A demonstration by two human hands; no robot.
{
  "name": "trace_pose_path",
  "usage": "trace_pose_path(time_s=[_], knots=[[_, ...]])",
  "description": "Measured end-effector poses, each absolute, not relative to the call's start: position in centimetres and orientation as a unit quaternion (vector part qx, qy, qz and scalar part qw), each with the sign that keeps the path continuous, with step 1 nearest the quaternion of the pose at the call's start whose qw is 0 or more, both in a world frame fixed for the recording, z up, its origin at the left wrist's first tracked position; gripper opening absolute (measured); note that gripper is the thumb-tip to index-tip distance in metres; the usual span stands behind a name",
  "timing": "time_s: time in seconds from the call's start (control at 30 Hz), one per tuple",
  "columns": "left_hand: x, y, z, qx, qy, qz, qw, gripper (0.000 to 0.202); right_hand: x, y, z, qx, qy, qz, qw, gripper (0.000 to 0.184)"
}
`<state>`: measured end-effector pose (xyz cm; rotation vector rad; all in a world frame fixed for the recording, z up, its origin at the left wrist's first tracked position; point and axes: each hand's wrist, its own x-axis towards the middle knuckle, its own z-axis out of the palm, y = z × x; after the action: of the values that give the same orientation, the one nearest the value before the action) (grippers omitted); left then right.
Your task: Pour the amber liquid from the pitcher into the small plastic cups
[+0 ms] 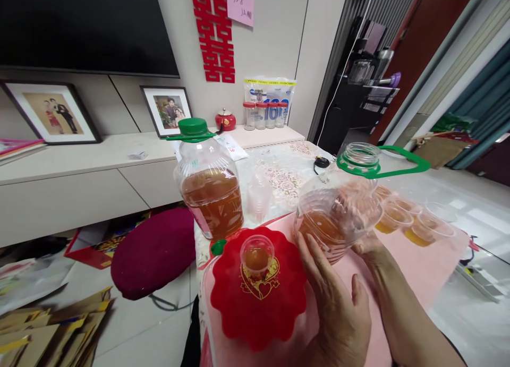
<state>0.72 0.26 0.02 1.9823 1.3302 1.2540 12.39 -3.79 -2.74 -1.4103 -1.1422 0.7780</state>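
A large clear plastic jug (pixel 319 231) with an uncapped mouth and a green carry handle leans at a tilt, amber liquid low inside it. My left hand (pixel 334 303) lies along its near lower side, fingers stretched against the plastic. Around the far right side wraps my right hand (pixel 354 202), its fingers seen through the clear wall. To the left, a small clear cup (pixel 257 254) of amber liquid stands on a red scalloped tray (pixel 258 324). Beside the tray's upper left edge lies a loose green cap (pixel 218 247).
A second, green-capped jug (pixel 213 197) of amber liquid stands behind the tray. Stacked clear cups (pixel 258 197) are between the jugs. Several filled cups (pixel 422 229) crowd the pink mat's right side. A maroon stool (pixel 155 253) is left of the table.
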Motion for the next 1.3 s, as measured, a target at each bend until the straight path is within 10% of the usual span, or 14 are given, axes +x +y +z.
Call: trace_pose_path(time_s=[0.43, 0.67, 1.3], knots=[[0.4, 0.2, -0.3, 0.709, 0.456, 0.490, 0.220, 0.101, 11.7, -3.7, 1.3, -0.565, -0.466, 0.270, 0.625, 0.049], [-2.4, -1.0, 2.3, 0.729, 0.460, 0.477, 0.169, 0.095, 17.2, 2.4, 1.1, -0.470, -0.494, 0.400, 0.613, 0.108], [-12.5, 9.2, 1.2, 0.624, 0.523, 0.407, 0.414, 0.106, 19.9, -2.0, -0.2, -0.561, -0.410, 0.401, 0.597, 0.078]])
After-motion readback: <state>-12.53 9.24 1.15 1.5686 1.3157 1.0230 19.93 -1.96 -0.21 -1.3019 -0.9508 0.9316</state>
